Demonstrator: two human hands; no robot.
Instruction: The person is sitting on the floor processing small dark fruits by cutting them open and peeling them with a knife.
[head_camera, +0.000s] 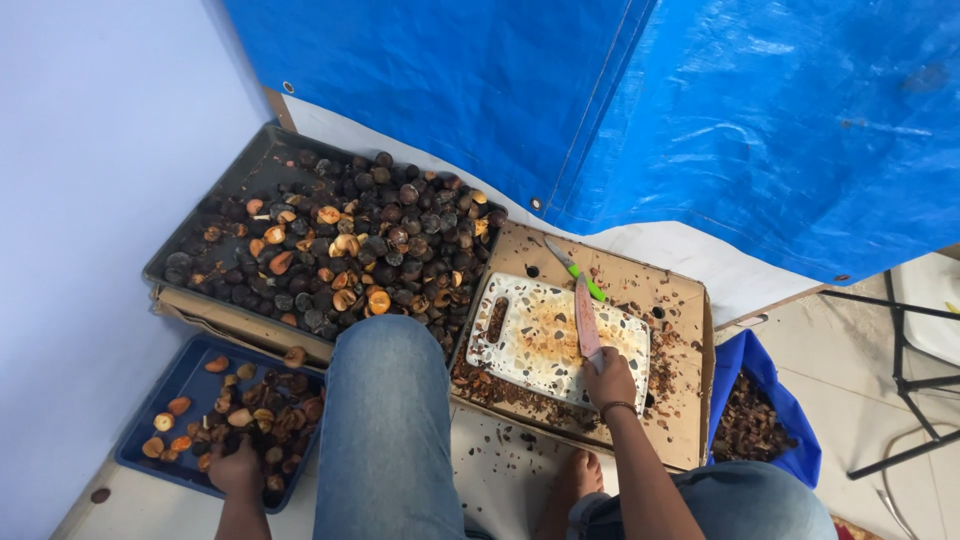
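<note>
My right hand (611, 382) grips a knife (586, 318) with a stained blade that lies across a speckled white cutting board (520, 350). The board rests on a flat cardboard box (680, 310) littered with brown scraps. My left hand (237, 468) reaches down into a blue tray (180, 385) of cut brown and orange fruit halves, its fingers closed among the pieces. A large dark tray (240, 170) heaped with dark round fruits, some cut open, sits behind my left knee. A second knife with a green handle (578, 270) lies on the cardboard past the board.
A blue tarp (700, 110) hangs at the back. A blue bag (765, 410) of brown husks sits right of the cardboard. Black metal stand legs (905, 380) cross the floor at far right. A pale wall (90, 200) closes the left side. My jeans-clad knees fill the foreground.
</note>
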